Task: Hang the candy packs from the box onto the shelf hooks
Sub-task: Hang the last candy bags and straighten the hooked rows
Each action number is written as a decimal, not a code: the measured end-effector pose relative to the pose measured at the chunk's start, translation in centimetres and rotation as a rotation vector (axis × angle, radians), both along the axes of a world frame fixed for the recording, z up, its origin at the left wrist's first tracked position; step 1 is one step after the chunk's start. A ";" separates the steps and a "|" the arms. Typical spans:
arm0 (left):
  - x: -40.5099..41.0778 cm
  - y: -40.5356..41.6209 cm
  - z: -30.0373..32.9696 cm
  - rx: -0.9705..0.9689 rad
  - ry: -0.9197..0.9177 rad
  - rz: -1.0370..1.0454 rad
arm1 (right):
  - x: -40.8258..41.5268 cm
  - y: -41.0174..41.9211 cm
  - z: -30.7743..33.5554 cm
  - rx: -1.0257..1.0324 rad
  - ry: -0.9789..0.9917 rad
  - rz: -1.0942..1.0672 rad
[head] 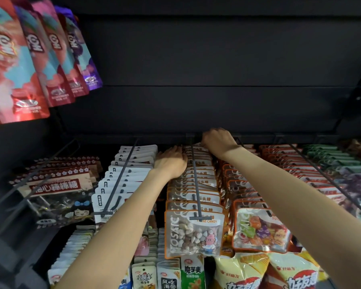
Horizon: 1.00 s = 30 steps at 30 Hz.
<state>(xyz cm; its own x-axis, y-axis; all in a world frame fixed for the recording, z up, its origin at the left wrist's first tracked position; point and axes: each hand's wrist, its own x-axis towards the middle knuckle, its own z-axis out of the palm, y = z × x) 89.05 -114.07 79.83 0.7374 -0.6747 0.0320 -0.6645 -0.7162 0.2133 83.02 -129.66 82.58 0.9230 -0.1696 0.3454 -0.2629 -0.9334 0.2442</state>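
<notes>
We reach both arms deep into the shelf: our left hand [171, 163] rests with curled fingers on the tops of the stone candy packs [194, 234] strung along the centre hook [196, 180], while our right hand [217, 140] curls over the row's rear end, though whether it grips a pack we cannot tell. Orange-edged sugar candy packs [261, 230] fill the neighbouring hook, just beside them

Stone candy packs [193, 232] on middle hook [196, 180], lollipop packs [56, 190] far left, fruit candy packs [261, 230] right
</notes>
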 end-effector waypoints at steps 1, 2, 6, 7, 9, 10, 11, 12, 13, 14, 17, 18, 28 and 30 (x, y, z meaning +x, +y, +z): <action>-0.1 0.0 0.0 0.010 -0.005 0.001 | 0.0 0.2 0.1 0.020 -0.016 -0.011; -0.2 0.0 0.0 0.021 -0.010 0.000 | 0.1 0.4 0.3 0.046 -0.020 -0.022; -0.4 0.2 0.0 0.033 -0.014 -0.005 | 0.1 0.4 0.3 0.130 -0.026 -0.048; -0.5 0.2 0.0 0.036 -0.016 -0.005 | 0.0 0.3 0.2 0.127 -0.030 -0.042; -0.5 0.3 0.1 0.044 -0.020 -0.004 | -0.1 0.2 0.1 0.132 -0.041 -0.025; -0.4 0.3 0.1 0.047 -0.023 -0.005 | -0.2 0.1 0.1 0.142 -0.040 -0.020; -0.4 0.4 0.1 0.049 -0.020 -0.008 | -0.2 0.1 0.1 0.156 -0.034 -0.021; -0.4 0.4 0.1 0.052 -0.015 -0.009 | -0.2 0.2 0.2 0.173 -0.025 -0.025; -0.4 0.4 0.2 0.055 -0.013 -0.010 | -0.2 0.2 0.3 0.192 -0.021 -0.029; -0.4 0.4 0.2 0.058 -0.012 -0.011 | -0.2 0.4 0.4 0.207 -0.020 -0.034; -0.3 0.5 0.4 0.039 0.022 -0.022 | -0.5 0.6 0.7 0.206 -0.001 -0.034; -0.4 0.5 0.5 0.031 0.039 -0.024 | -0.7 0.7 0.8 0.199 0.011 -0.036; -4.8 3.8 2.7 -0.552 0.129 -0.046 | -6.8 4.0 4.4 0.443 -0.089 0.065; -6.8 5.5 3.0 -0.768 0.161 -0.085 | -9.7 5.6 4.4 0.497 -0.248 0.145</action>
<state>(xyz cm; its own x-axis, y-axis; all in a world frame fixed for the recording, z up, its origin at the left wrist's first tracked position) 82.26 -108.60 82.83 0.7196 -0.5611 0.4091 -0.6292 -0.2774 0.7261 73.32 -124.10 87.00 0.8504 -0.2444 0.4660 -0.1167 -0.9512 -0.2858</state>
